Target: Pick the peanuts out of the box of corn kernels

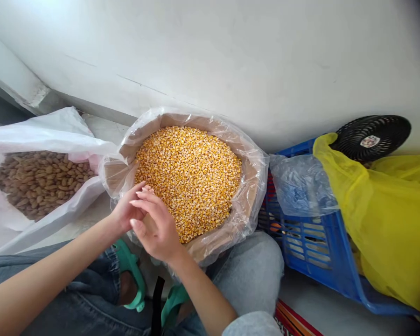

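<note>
Dried yellow corn kernels (189, 177) fill a round container lined with a clear plastic bag (255, 186). My left hand (128, 210) is over the container's near left rim, fingers stretched and slightly curled, partly hidden behind the other hand. My right hand (157, 226) crosses close to it, fingers bent loosely and thumb apart, with no object visible in it. The fingertips of both hands nearly meet above the edge of the corn. Whether a few kernels lie between the hands is too small to tell.
To the left stands an open white sack (56, 135) of unshelled peanuts (45, 182). A blue plastic crate (308, 242) on the right bears a yellow mesh bag (388, 224), a clear plastic bag (301, 184) and a black fan grille (374, 135). A white wall (210, 56) rises behind.
</note>
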`<act>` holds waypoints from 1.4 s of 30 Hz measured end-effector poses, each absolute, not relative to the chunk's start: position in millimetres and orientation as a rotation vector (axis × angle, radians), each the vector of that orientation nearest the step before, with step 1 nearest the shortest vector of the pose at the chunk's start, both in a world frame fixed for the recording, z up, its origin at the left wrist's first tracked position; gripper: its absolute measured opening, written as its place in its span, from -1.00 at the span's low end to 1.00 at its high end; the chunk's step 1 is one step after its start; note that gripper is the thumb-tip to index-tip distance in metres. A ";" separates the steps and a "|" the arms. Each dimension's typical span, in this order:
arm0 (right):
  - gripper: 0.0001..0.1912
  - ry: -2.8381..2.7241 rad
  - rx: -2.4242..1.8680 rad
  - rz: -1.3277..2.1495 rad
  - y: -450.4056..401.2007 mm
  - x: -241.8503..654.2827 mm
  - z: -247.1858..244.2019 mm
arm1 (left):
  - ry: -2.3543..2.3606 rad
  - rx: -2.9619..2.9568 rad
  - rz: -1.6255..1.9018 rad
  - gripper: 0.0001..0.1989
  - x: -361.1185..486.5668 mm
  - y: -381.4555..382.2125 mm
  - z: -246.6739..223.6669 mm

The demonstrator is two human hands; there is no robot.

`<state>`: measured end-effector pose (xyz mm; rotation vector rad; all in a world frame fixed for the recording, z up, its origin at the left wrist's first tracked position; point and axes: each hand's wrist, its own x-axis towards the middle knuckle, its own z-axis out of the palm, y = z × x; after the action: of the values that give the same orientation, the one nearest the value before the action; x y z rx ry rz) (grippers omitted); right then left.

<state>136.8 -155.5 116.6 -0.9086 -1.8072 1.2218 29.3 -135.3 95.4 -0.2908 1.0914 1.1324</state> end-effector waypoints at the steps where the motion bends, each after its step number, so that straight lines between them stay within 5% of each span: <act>1: -0.72 -1.856 -0.940 1.203 -148.9 151.0 115.2 | 1.123 -0.212 1.067 -0.77 27.5 -134.1 97.8; 8: -0.49 -2.765 -1.802 1.199 -110.8 248.1 56.2 | 1.008 -0.228 1.031 -0.72 15.1 -131.7 102.2; 11: -0.39 -3.202 -1.701 1.255 -124.0 243.3 25.5 | 1.036 -0.205 1.035 -0.74 14.7 -132.2 100.9; 14: -0.61 -3.402 -1.460 1.000 -141.0 220.8 10.0 | 1.031 -0.192 1.025 -0.75 15.7 -129.3 102.3; 23: -0.73 -3.434 -1.170 1.114 -122.7 234.4 18.3 | 0.973 0.024 1.037 -0.67 1.1 -106.4 119.0; 32: -0.58 -3.015 -1.587 0.899 -60.2 282.8 61.3 | 1.268 0.331 0.928 -0.65 9.9 -119.9 101.6; 42: -0.70 -2.987 -0.770 0.908 -106.9 124.2 8.0 | 1.173 0.108 1.205 -0.68 -3.7 -99.4 124.5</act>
<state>124.2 -106.9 8.0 -0.7704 -2.9874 0.9082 -3.7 -99.4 124.5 0.1075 1.1728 1.2050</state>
